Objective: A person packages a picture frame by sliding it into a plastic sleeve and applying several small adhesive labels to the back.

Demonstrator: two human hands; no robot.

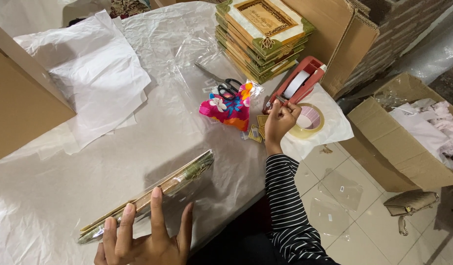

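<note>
The flat rectangular framed card wrapped in clear plastic (153, 196) is standing on edge on the paper-covered worktop (64, 176), its long axis running from near-left toward far-right, where the left hand (148, 235) is propping it with spread, open fingers rather than gripping it. The right hand (280, 120) is pinching, fingers closed, the tape end at the red tape dispenser (300, 83). Steadied so loosely, the card could tip flat or slide if the tape pull jolts the worktop.
</note>
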